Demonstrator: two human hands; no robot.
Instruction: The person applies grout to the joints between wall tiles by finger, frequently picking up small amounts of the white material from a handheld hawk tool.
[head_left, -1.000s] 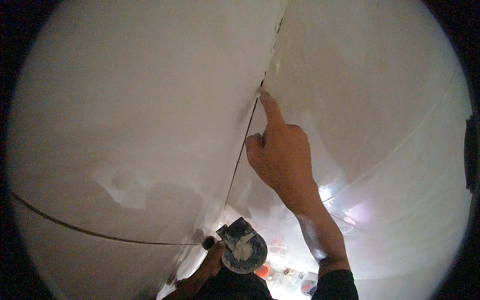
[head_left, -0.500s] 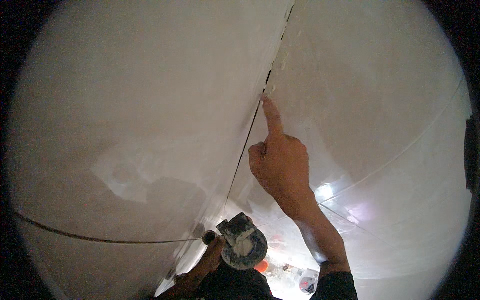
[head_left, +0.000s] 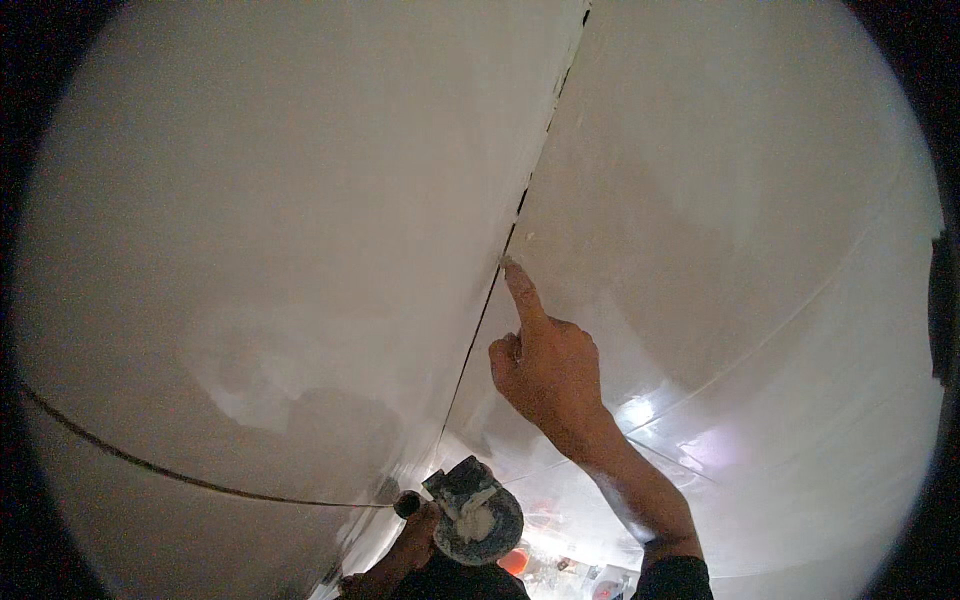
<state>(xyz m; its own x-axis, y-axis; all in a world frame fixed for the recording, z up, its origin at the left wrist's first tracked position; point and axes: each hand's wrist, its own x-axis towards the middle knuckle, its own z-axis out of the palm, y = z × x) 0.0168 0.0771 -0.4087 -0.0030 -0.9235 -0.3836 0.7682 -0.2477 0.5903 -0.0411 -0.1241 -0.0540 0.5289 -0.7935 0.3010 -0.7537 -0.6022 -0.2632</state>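
My right hand [head_left: 550, 370] is stretched up the wall with its index finger extended and the other fingers curled; it holds nothing. That fingertip touches the dark joint [head_left: 497, 272] where two pale tiled surfaces meet. Pale residue shows at the fingertip. Low in the picture, my left hand [head_left: 418, 540] is closed on a dark rounded container [head_left: 478, 525] with whitish paste in it. The container's far edge is blocky and smeared. Most of the left fingers are hidden behind it. A small dark round end [head_left: 406, 503] shows beside this hand; what it belongs to I cannot tell.
A large pale tile [head_left: 270, 200] fills the left, with a dark curved seam [head_left: 180, 480] below it. Thin light joints cross the right wall [head_left: 740, 250], which reflects a bright light. Far below are an orange container [head_left: 514, 561] and a pale bucket-like container [head_left: 608, 582].
My right fingertip has moved down along the joint, staying against it. The left hand and container now appear slightly lower and further left as the view has shifted.
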